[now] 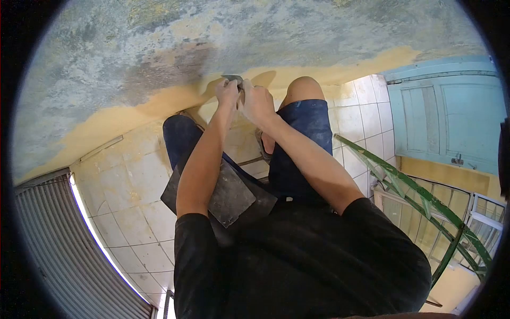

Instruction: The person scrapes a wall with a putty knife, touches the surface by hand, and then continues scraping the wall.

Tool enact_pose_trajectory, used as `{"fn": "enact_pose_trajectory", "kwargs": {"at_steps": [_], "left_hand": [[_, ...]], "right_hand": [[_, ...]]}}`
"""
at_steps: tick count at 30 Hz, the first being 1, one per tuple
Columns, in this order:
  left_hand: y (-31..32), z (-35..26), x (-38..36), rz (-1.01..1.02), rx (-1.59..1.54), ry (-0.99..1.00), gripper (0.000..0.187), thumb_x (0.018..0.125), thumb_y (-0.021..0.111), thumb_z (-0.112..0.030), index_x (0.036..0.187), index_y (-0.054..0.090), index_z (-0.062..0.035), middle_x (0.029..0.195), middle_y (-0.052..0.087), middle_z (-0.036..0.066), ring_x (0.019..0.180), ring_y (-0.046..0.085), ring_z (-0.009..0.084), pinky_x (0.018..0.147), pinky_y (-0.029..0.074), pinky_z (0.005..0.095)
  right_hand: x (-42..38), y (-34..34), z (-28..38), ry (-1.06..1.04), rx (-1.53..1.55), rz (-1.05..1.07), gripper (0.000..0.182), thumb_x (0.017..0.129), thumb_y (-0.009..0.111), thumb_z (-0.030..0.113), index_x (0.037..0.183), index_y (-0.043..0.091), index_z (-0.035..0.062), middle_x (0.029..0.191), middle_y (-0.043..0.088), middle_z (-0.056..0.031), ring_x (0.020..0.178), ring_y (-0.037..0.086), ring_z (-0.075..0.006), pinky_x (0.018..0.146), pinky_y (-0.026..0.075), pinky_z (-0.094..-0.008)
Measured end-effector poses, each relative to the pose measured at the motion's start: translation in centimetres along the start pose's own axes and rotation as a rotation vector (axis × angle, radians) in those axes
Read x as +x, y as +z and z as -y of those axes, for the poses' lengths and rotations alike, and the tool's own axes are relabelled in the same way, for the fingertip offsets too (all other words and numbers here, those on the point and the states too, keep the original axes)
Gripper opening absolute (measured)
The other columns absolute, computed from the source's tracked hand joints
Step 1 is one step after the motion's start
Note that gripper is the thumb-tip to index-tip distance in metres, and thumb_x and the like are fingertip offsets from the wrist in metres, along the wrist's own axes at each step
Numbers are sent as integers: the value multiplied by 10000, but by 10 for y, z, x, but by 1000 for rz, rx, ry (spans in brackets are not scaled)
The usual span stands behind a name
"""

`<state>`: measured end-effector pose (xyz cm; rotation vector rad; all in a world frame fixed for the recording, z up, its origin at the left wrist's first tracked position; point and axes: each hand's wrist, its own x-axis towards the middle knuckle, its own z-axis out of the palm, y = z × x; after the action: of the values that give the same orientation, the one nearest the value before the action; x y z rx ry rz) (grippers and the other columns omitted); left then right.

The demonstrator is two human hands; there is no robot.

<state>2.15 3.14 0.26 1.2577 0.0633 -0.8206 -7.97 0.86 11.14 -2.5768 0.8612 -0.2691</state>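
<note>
Both hands (243, 98) on scraper (232, 78)

Weathered blue-grey wall (159, 48) with a yellow painted band (122, 114) above pale square floor tiles (127, 186), a corrugated metal shutter (58, 244) edged by daylight at left, a turquoise panelled door (451, 117) and green metal railing (425, 196) at right

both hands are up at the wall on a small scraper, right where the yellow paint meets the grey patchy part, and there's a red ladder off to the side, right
Not quite: the ladder is green, not red, as the head view shows. The rest holds: the left hand and right hand are together on a small scraper at the wall, where yellow paint meets the grey patchy part.
</note>
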Motion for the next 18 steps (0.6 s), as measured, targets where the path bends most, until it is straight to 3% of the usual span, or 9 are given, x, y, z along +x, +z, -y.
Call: {"fn": "enact_pose_trajectory", "kwargs": {"at_steps": [4, 6, 11, 13, 18], "left_hand": [[-1, 2, 7, 16, 99, 113, 75, 820, 569, 6, 793, 635, 30, 774, 631, 77, 658, 591, 168, 596, 491, 309], [-1, 7, 6, -19, 13, 127, 80, 788, 602, -23, 734, 629, 29, 689, 605, 60, 594, 542, 122, 538, 438, 295], [-1, -3, -7, -56, 17, 28, 73, 782, 605, -17, 731, 631, 28, 715, 609, 69, 619, 545, 132, 561, 444, 282], [1, -4, -7, 16, -17, 149, 69, 779, 601, -5, 723, 628, 25, 723, 609, 65, 614, 544, 128, 556, 444, 281], [3, -14, -12, -29, -48, 50, 41, 762, 619, 2, 734, 637, 26, 708, 600, 59, 610, 537, 129, 557, 446, 288]], "right_hand": [[-9, -9, 5, -53, 71, -56, 166, 811, 585, 110, 924, 536, -2, 677, 605, -275, 665, 615, -463, 629, 495, -523], [-12, -6, 4, -31, 86, -69, 174, 807, 590, 111, 923, 536, -6, 670, 602, -276, 661, 613, -464, 626, 496, -521], [-6, 5, 0, -71, 13, -46, 187, 813, 595, 117, 939, 540, -11, 665, 602, -271, 646, 611, -459, 615, 494, -517], [-12, -9, 7, -62, 45, -50, 186, 817, 593, 120, 937, 538, -11, 667, 601, -273, 644, 609, -460, 614, 491, -520], [-4, 7, -2, -54, 40, -71, 188, 826, 588, 125, 941, 533, -12, 669, 603, -274, 651, 610, -458, 616, 489, -522]]}}
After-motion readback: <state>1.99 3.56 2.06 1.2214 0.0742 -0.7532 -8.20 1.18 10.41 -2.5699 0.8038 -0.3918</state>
